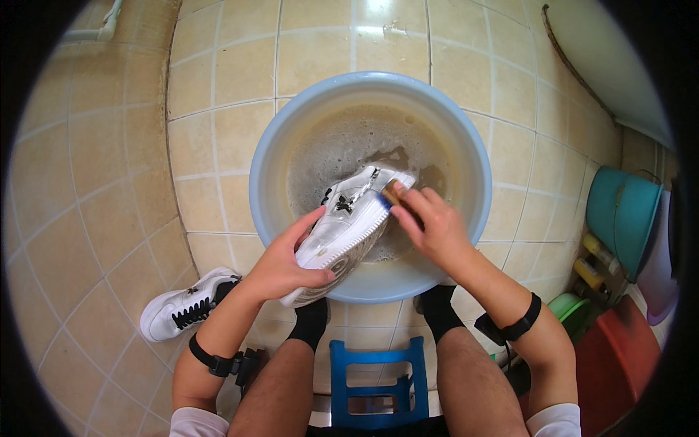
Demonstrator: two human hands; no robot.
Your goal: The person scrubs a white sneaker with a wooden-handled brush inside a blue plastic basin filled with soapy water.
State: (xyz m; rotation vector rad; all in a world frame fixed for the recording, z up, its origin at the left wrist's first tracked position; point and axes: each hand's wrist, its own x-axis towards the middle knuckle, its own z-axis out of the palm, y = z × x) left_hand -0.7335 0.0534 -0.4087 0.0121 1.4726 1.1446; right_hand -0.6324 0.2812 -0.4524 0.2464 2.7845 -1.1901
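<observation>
White sneaker, held tilted over a pale blue basin, its patterned sole turned partly toward the person. From where I stand, the left hand is clamped around its near end, thumb against the sole, fingers along the upper. The right hand pinches a small brush with blue bristles, set against the shoe's side near the far end. The step in hand looks like scrubbing that side; the next stroke, I judge, calls for a firm left-hand brace. Below lies cloudy, sudsy water; whether the shoe touches it, I cannot tell. Farther out, a second sneaker with black laces rests at left, a blue stool stands on the near side, and a teal bucket is at right.
</observation>
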